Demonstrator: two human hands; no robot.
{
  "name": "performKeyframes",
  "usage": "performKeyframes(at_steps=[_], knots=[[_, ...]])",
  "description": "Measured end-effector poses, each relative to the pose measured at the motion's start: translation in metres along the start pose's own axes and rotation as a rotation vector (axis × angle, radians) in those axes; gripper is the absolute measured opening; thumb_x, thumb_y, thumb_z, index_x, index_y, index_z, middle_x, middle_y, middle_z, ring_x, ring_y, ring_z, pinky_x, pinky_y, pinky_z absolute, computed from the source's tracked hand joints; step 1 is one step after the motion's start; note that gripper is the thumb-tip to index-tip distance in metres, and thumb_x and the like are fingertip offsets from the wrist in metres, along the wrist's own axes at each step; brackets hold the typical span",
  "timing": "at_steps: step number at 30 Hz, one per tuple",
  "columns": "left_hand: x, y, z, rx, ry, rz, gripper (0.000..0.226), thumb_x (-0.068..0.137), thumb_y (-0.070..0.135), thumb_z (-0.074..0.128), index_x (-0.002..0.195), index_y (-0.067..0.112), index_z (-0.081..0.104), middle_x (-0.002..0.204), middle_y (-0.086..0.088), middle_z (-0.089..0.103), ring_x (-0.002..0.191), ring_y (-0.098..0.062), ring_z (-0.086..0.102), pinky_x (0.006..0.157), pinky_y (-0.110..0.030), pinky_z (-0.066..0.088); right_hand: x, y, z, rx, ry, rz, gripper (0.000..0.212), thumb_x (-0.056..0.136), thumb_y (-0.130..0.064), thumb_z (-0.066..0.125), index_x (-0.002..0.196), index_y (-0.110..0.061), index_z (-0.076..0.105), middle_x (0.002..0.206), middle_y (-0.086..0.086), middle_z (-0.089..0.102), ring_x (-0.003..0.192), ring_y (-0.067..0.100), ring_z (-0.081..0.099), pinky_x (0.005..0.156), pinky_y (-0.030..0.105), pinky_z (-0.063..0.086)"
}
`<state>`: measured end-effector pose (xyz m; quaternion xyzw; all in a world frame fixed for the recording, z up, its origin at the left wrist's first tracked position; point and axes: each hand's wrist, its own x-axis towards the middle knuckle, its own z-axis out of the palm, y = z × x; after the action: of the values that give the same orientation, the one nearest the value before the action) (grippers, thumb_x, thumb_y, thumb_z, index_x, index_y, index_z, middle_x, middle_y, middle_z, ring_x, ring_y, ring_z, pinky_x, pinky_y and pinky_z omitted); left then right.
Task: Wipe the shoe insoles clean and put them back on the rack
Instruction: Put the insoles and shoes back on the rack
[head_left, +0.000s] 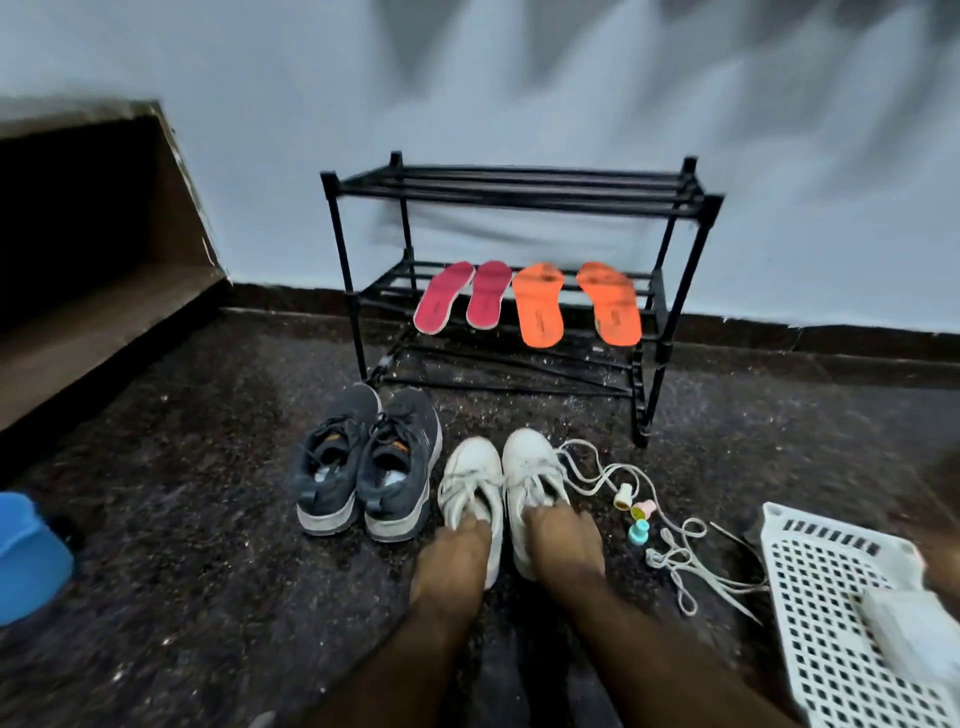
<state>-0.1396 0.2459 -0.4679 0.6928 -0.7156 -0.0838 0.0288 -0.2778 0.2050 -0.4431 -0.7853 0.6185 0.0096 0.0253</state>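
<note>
While both hands reach forward to the near middle of the floor, the left hand (457, 551) lies on the heel opening of the left white sneaker (472, 483) and the right hand (563, 545) lies on the heel opening of the right white sneaker (532, 478). The fingers of both hands bend down into or over the shoe openings, but the picture is blurred there and I cannot tell if they really grip the shoes or only rest on them. Farther away, against the wall, stands a black shoe rack (519, 192). On its middle shelf lie four insoles, with their near ends hanging over the front bar: a pair of pink insoles (462, 296) on the left and a pair of orange insoles (576, 304) on the right. Just left of the white sneakers stands a pair of dark grey sneakers (363, 462). Loose white shoelaces (670, 551) lie on the floor right of the white sneakers, and some small coloured plastic pieces (636, 512) lie among them. At the near right there is a white plastic basket (831, 582), and at the left edge a blue object (28, 556)
</note>
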Motion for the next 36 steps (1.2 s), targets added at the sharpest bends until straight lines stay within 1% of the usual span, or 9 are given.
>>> performKeyframes(at_steps=[5,11,15,19,24,27,31,34,36], knots=[[-0.028,0.009,-0.084,0.127,0.063,0.094,0.02,0.096,0.018,0.049,0.117,0.02,0.05,0.121,-0.006,0.056,0.107,-0.031,0.061,0.081,-0.043,0.049,-0.045,-0.001,-0.067,-0.034,0.107,-0.035,0.024,0.091,-0.02,0.051,0.111,-0.023,0.063,0.111,0.001,0.069,0.112,0.021,0.06,0.095,0.033,0.041],[-0.043,0.038,-0.187,0.07,0.372,0.121,0.036,0.096,0.025,0.053,0.132,0.021,0.046,0.128,-0.003,0.053,0.107,-0.029,0.058,0.08,-0.044,0.047,-0.067,0.002,-0.182,0.017,0.427,-0.017,0.012,0.083,-0.024,0.061,0.092,-0.025,0.067,0.094,-0.001,0.071,0.1,0.018,0.063,0.083,0.034,0.04],[-0.057,0.06,-0.254,0.107,0.545,0.175,0.033,0.096,0.032,0.052,0.126,0.02,0.05,0.128,-0.003,0.054,0.111,-0.028,0.057,0.078,-0.04,0.046,-0.075,0.008,-0.245,0.02,0.643,0.02,0.002,0.076,-0.027,0.068,0.077,-0.026,0.067,0.076,-0.004,0.067,0.087,0.015,0.062,0.076,0.034,0.037],[-0.069,0.08,-0.31,0.144,0.622,0.191,0.027,0.097,0.024,0.047,0.123,0.018,0.05,0.126,-0.005,0.055,0.111,-0.03,0.057,0.08,-0.04,0.045,-0.086,0.014,-0.294,0.045,0.773,-0.027,0.004,0.08,-0.03,0.065,0.077,-0.027,0.065,0.078,-0.004,0.068,0.088,0.017,0.06,0.075,0.034,0.038],[-0.067,0.097,-0.35,0.169,0.647,0.202,0.026,0.095,0.014,0.051,0.121,0.014,0.05,0.122,-0.009,0.057,0.104,-0.033,0.061,0.068,-0.038,0.039,-0.093,0.025,-0.33,0.045,0.765,-0.024,0.012,0.079,-0.024,0.066,0.091,-0.025,0.064,0.091,0.001,0.07,0.097,0.022,0.062,0.079,0.035,0.042],[-0.06,0.104,-0.359,0.13,0.648,0.194,0.028,0.094,0.016,0.056,0.122,0.011,0.052,0.122,-0.011,0.057,0.105,-0.035,0.062,0.069,-0.038,0.038,-0.088,0.034,-0.337,0.047,0.808,-0.014,0.012,0.082,-0.022,0.06,0.093,-0.021,0.065,0.093,0.005,0.07,0.097,0.027,0.063,0.078,0.037,0.045],[-0.036,0.108,-0.36,0.009,0.609,0.18,0.029,0.092,0.024,0.064,0.115,0.01,0.055,0.112,-0.013,0.062,0.098,-0.037,0.065,0.069,-0.037,0.041,-0.068,0.053,-0.341,0.015,0.731,0.024,0.019,0.082,-0.015,0.057,0.1,-0.021,0.062,0.104,0.002,0.068,0.109,0.026,0.055,0.084,0.037,0.041],[-0.003,0.107,-0.362,-0.117,0.604,0.159,0.021,0.091,0.022,0.058,0.112,0.017,0.054,0.103,-0.011,0.066,0.089,-0.035,0.066,0.067,-0.033,0.049,-0.042,0.068,-0.343,-0.03,0.712,0.058,0.021,0.077,-0.019,0.061,0.097,-0.025,0.062,0.104,-0.003,0.067,0.112,0.023,0.051,0.085,0.036,0.039],[0.024,0.108,-0.365,-0.255,0.609,0.17,0.022,0.096,0.016,0.049,0.116,0.019,0.057,0.109,-0.007,0.065,0.09,-0.028,0.063,0.062,-0.024,0.044,-0.023,0.077,-0.346,-0.067,0.703,0.055,0.021,0.078,-0.021,0.057,0.098,-0.025,0.062,0.105,-0.004,0.067,0.112,0.023,0.049,0.086,0.036,0.038]])
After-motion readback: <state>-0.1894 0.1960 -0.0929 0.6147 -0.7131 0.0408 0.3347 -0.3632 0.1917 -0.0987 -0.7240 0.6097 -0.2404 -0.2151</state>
